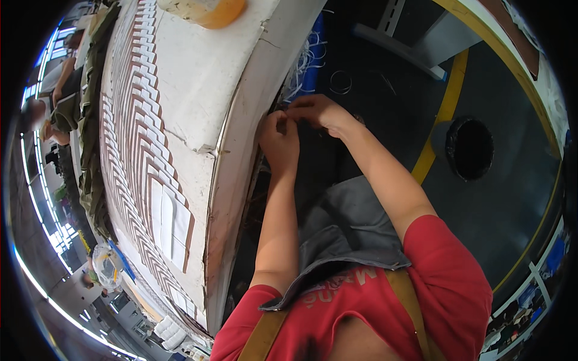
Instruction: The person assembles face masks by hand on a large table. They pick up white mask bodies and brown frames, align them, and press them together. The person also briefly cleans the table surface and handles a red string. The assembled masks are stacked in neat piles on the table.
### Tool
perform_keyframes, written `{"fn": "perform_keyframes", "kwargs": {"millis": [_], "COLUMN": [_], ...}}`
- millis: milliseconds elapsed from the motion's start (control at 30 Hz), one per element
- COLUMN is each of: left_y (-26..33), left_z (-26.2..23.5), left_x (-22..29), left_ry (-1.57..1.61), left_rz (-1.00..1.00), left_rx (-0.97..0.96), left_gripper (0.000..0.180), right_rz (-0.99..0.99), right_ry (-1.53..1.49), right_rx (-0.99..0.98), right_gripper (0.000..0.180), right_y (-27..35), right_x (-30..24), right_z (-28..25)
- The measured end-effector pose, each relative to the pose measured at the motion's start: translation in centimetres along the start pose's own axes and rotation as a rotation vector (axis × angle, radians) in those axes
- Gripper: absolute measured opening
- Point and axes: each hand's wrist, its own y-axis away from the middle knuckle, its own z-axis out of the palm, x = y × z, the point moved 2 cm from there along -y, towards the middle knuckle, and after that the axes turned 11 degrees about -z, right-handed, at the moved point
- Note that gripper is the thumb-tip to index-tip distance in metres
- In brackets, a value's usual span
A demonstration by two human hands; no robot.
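Note:
My left hand [280, 141] and my right hand [322, 113] meet just off the side of a white-covered table [235, 90]. Thumb and fingers of both are pinched together, and the fingertips nearly touch. Whatever lies between them is too small and dark to make out. Close behind the fingers, a blue upright piece [316, 54] has thin white strips [301, 69] tangled about it. On the tabletop, long rows of overlapping white folded pieces [147, 129] with brown edges run away to the left. A larger white piece [170, 222] lies at the near end of one row.
A tub with orange-yellow contents [208, 11] stands at the table's far edge. To my right is a bin with a black liner [469, 147], beside a yellow floor line [442, 120]. A metal stand leg [400, 51] juts in ahead. Other people [51, 114] are beyond the table.

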Motion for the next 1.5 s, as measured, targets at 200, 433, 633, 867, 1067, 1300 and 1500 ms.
{"fn": "perform_keyframes", "kwargs": {"millis": [200, 433, 633, 867, 1067, 1300, 1500], "left_y": [0.1, -0.4, -0.5, -0.8, -1.6, -2.1, -3.7], "left_z": [0.0, 0.2, 0.1, -0.7, -1.5, -0.9, -0.9], "left_x": [0.2, 0.5, 0.7, 0.7, 2.2, 1.1, -0.9], "left_ry": [-0.044, 0.536, 0.539, -0.003, -0.087, -0.120, -0.216], "left_rz": [-0.052, -0.734, -0.731, -0.135, -0.019, 0.133, 0.162], "left_rx": [0.075, -0.179, -0.190, -0.084, -0.169, -0.034, 0.245], "left_gripper": [0.008, 0.009, 0.011, 0.014, 0.012, 0.010, 0.010], "right_rz": [-0.035, -0.148, -0.188, -0.209, -0.210, -0.108, -0.238], "right_ry": [-0.348, -0.732, -1.076, -0.986, -0.888, -0.696, 0.099], "right_rx": [0.216, 0.164, -0.001, -0.018, 0.044, 0.175, 0.227], "right_gripper": [0.012, 0.012, 0.018, 0.012, 0.010, 0.012, 0.018], "right_y": [0.2, 0.1, 0.1, -0.4, -0.1, 0.1, 1.7], "right_x": [2.0, 3.6, 4.3, 4.6, 4.0, 3.8, 3.0], "right_z": [0.5, 2.2, 3.6, 2.9, 2.6, 2.2, -1.6]}}
